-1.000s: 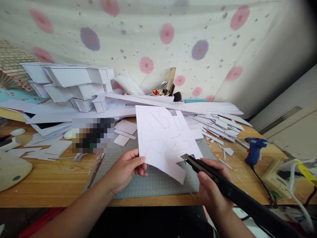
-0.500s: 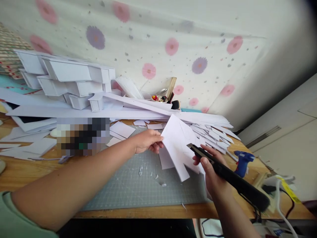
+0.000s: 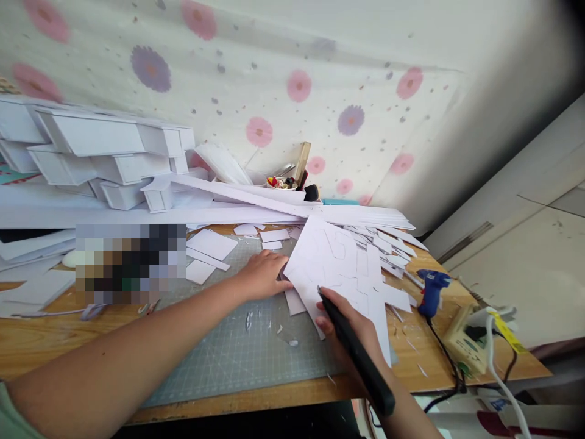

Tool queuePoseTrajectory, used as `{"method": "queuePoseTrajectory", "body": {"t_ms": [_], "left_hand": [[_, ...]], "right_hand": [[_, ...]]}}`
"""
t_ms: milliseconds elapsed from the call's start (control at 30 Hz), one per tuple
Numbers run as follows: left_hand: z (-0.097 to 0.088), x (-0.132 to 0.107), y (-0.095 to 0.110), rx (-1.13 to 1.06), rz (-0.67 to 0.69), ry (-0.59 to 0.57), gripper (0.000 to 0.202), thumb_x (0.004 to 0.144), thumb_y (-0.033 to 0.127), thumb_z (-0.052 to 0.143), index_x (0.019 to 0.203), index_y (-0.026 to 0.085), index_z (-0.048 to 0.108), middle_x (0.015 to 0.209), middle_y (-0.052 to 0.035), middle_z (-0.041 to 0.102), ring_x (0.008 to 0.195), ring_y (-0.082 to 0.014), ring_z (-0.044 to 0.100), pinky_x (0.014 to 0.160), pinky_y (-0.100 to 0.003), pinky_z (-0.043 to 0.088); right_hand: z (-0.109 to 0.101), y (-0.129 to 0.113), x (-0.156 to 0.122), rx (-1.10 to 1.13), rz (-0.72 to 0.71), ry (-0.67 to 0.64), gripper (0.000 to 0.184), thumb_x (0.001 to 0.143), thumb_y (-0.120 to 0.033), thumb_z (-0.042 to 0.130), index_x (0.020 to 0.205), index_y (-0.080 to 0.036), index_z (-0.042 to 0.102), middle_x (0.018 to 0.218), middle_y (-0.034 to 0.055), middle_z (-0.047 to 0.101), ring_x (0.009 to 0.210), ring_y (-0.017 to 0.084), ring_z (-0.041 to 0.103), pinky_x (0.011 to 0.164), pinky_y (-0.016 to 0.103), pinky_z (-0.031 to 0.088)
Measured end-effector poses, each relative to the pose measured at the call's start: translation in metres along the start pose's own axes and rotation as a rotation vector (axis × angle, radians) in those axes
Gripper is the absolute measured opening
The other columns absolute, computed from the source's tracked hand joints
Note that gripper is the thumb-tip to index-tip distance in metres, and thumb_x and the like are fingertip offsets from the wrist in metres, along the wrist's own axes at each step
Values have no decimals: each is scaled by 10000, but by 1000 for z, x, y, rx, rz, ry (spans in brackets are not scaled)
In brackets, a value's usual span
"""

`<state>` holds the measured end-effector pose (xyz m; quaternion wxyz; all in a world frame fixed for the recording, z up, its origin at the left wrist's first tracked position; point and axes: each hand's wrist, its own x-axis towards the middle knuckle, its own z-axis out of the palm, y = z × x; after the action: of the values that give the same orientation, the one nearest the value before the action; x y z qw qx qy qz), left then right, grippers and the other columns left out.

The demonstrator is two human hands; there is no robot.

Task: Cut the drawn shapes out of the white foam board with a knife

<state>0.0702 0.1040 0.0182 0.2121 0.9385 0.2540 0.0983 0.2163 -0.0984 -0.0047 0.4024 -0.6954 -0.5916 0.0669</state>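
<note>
A white foam board sheet [image 3: 336, 262] with pencil outlines drawn on it lies tilted over the right part of the grey cutting mat [image 3: 214, 353]. My left hand [image 3: 265, 274] grips the sheet at its left corner, thumb in front and the other fingertips partly hidden behind the edge. Wrapped in my right hand [image 3: 351, 323] is a black utility knife [image 3: 359, 353], its blade tip pointing up and left over the sheet's lower left part. Whether the blade touches the board I cannot tell. Under the sheet, another white piece [image 3: 295, 302] shows.
At the back left stands a white box-like model [image 3: 95, 134]. Small white offcuts [image 3: 212, 244] lie around the mat. To the right are a blue glue gun [image 3: 432, 289] and a power strip [image 3: 466, 341] with cables. Long white boards [image 3: 365, 216] line the wall.
The sheet has come down flatter onto the mat, showing more of its outlines. My right hand has brought the knife left, over the sheet. The camera view has turned slightly right.
</note>
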Motion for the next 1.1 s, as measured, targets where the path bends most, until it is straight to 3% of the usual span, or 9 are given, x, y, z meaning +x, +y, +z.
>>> {"method": "queuePoseTrajectory", "body": {"t_ms": [200,333,433,533,667,800,900,1000,1100], "left_hand": [[0,-14,-6,74,-12,55,449,731,391,766,1087,169,608,1105,-107,642,1059,-320,543,885,-410,421],[-7,-38,-14,85,-22,78,710,710,328,803,1332,201,486,1174,-107,614,1084,-312,537,909,-417,410],[-13,-57,-24,97,-12,71,577,723,272,795,1256,236,577,1109,-76,624,1064,-288,547,921,-396,407],[-16,-69,-36,94,-13,72,417,747,232,771,1145,221,649,1065,-65,624,1032,-259,557,906,-366,423],[-17,-72,-46,87,-10,101,350,774,211,743,1114,196,659,1066,-73,632,1033,-247,558,904,-360,436],[-16,-69,-47,105,24,137,276,828,244,689,1100,196,672,1056,-79,647,1007,-256,561,905,-392,438],[-15,-68,-45,132,53,148,246,842,251,671,1083,202,690,1090,-92,637,1011,-271,557,906,-415,440],[-15,-70,-43,166,73,161,253,834,233,676,1084,200,697,1215,-116,587,1098,-305,522,960,-459,413],[-15,-72,-42,226,135,147,305,844,187,649,1148,187,670,1234,-116,592,1112,-302,521,972,-456,417]], "right_hand": [[22,-13,-9,-55,-186,52,453,857,-287,625,1308,-254,590,1167,103,704,1036,278,690,882,401,577],[32,-27,-10,14,-339,-66,537,858,-268,638,1379,-262,510,1151,101,709,1036,252,688,861,354,580],[37,-39,-7,62,-387,-148,529,873,-261,624,1384,-266,483,1143,95,709,1042,237,678,869,346,568],[39,-50,-1,140,-360,-205,468,891,-271,599,1349,-266,503,1116,91,711,977,216,689,845,329,564],[34,-55,7,249,-288,-274,437,881,-310,612,1306,-242,535,1091,89,713,958,215,693,832,316,556],[16,-49,25,402,-70,-345,415,889,-351,607,1288,-254,551,1033,60,730,936,199,701,812,310,562],[9,-41,55,488,81,-253,387,860,-421,630,1203,-242,619,925,51,731,839,188,700,727,315,575],[19,-34,88,572,134,-197,375,795,-464,669,1066,-207,680,872,50,718,730,175,681,610,307,576],[40,-29,107,585,161,-183,335,775,-393,683,1046,-197,678,826,41,726,711,178,687,670,345,584]]}}
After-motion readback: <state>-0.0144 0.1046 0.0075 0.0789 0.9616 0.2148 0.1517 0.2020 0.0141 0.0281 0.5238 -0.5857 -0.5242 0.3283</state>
